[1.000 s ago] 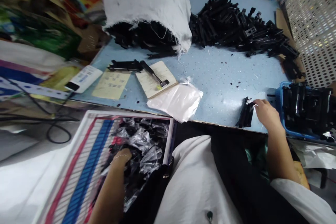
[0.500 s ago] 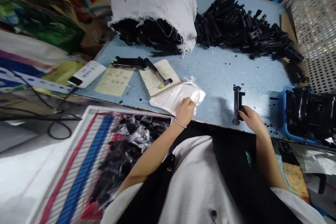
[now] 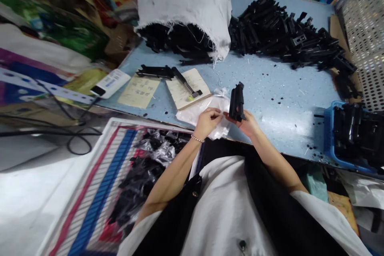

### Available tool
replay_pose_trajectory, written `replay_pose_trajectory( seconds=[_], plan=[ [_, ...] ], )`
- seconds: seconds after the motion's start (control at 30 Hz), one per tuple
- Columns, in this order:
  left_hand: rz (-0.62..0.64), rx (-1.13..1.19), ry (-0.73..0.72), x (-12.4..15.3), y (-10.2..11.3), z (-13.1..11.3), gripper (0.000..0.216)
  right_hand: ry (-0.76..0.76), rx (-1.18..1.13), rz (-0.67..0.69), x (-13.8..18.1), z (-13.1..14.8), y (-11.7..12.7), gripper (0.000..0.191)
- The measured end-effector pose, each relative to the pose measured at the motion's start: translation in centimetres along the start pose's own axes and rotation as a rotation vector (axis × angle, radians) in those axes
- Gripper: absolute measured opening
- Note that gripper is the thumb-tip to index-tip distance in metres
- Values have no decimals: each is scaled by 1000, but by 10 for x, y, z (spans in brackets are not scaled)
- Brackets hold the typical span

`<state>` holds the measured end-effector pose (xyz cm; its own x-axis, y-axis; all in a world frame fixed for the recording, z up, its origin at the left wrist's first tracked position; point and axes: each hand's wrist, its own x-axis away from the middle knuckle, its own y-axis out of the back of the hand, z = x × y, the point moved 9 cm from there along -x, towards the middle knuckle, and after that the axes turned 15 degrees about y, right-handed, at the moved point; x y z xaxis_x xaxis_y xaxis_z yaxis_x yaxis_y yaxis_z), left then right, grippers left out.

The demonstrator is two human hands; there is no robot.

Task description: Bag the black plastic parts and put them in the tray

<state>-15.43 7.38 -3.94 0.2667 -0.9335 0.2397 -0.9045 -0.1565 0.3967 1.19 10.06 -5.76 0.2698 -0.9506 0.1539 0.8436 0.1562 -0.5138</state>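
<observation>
My left hand (image 3: 208,122), with a beaded bracelet at the wrist, is closed in a pinch at the edge of a clear plastic bag (image 3: 221,130). Under it lies a stack of thin plastic bags (image 3: 189,115) at the table's front edge. In my right hand (image 3: 249,125) is a black plastic part (image 3: 237,102), long and narrow, held tilted up over the right end of the bags. The two hands are close together, fingertips almost meeting. What the right fingers do behind the part is partly hidden.
A notebook (image 3: 187,88) with a black-handled tool (image 3: 184,82) on it lies behind the bags. A white sack (image 3: 183,0) and a heap of black parts (image 3: 282,36) fill the back. At right stands a blue basket (image 3: 329,136); a crate (image 3: 102,184) holds bagged parts below left.
My right hand has brought the black part leftward from the right side of the table to beside my left hand. The left hand's pinch has lifted the bag's edge slightly.
</observation>
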Motion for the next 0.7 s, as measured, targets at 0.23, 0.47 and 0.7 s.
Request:
replay_pose_trajectory(
  seconds=[0.23,0.47,0.7],
  plan=[
    [-23,-169,-97,0,-7,-5,7,58,7,-19,9,9,8,36],
    [-143,-115,-129,13,16,-23,7,-65,82,-110,3,-27,21,34],
    [-75,-199,-135,15,18,-26,12,10,16,-60,10,-6,13,35]
  ],
)
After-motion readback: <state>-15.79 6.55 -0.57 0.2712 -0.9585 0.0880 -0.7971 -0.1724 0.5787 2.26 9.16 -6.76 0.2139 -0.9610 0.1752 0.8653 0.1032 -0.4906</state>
